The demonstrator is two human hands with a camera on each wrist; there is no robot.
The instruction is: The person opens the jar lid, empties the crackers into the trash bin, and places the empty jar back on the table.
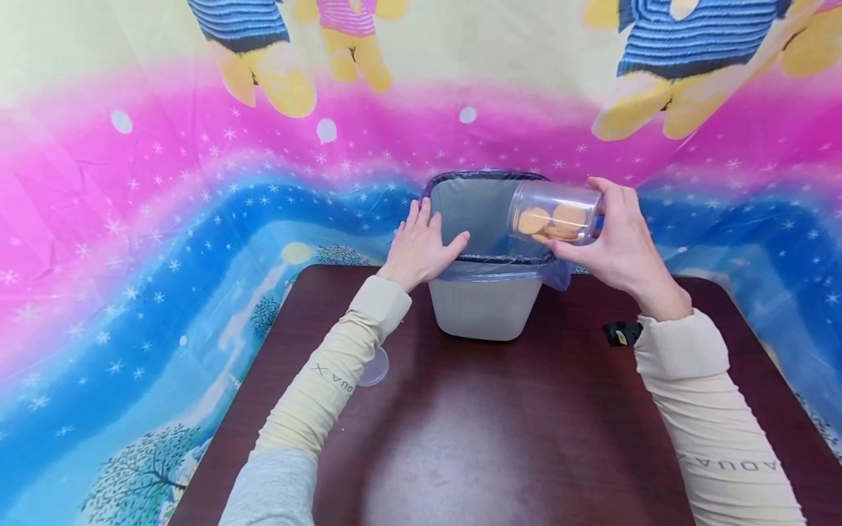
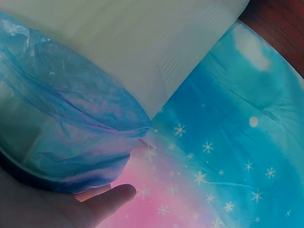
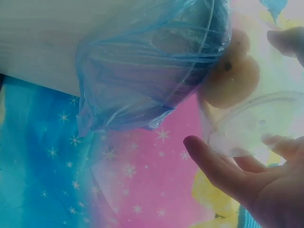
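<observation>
A clear plastic jar (image 1: pixel 551 196) lies tipped on its side in my right hand (image 1: pixel 621 241), its mouth facing left over the waste bin (image 1: pixel 485 307). Several round orange-brown biscuits (image 1: pixel 569 217) sit inside the jar along its lower wall. My right thumb and fingers grip the jar near its base, which shows in the right wrist view too. On the left rim of the bin rests my left hand (image 1: pixel 424 245), fingers extended. A blue translucent bin liner (image 2: pixel 71 99) is folded over the dark rim and hangs outside.
The bin stands at the far side of the dark brown table (image 1: pixel 500 438). A clear round lid (image 1: pixel 375 367) lies on the table beside my left forearm. Behind the table hangs a printed cloth (image 1: pixel 368 153) with snowflakes. A black strap (image 1: pixel 621 334) sits at my right wrist.
</observation>
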